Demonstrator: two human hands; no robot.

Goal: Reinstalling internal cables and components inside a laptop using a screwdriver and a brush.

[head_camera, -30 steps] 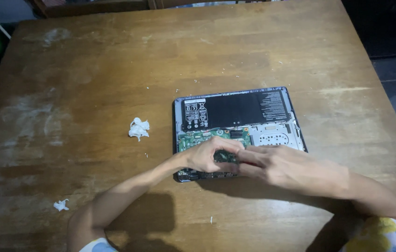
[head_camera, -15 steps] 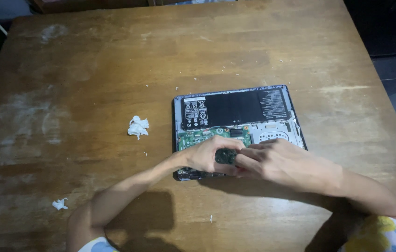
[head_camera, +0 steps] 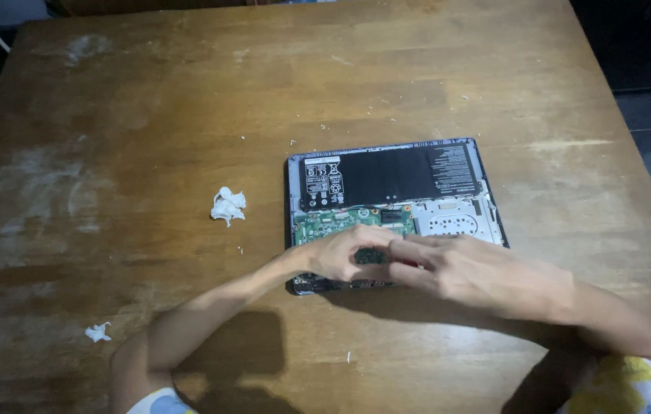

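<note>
My two hands meet over the near edge of an opened laptop [head_camera: 394, 207] lying bottom-up on a worn wooden table [head_camera: 187, 100], at about 4 o'clock from the table's middle. My left hand [head_camera: 337, 253] curls in from 8 o'clock and my right hand [head_camera: 456, 268] reaches in from 4 o'clock, fingertips nearly touching over a small dark part [head_camera: 371, 256] between them. Both hands are bent at the fingers, pinching inward, but my own knuckles hide the contact, so I cannot tell whether either hand truly grips the part or merely presses on it.

Inside the laptop shell, the long black battery [head_camera: 387, 178] fills the far half, toward 12 o'clock. Nearer me a green circuit board [head_camera: 333, 222] sits on the left and a pale silver plate [head_camera: 448, 221] on the right. The shell's near strip lies under my hands and cannot be made out; dim light blurs the finer detail of the board.

A crumpled white tissue [head_camera: 228, 205] rests at 9 o'clock from the laptop, well apart from it, and a smaller white scrap [head_camera: 98, 332] lies near the table's edge at 8 o'clock.

Against half a second ago, my hands sit at the same spot, and the laptop, tissue and scrap have not shifted.
</note>
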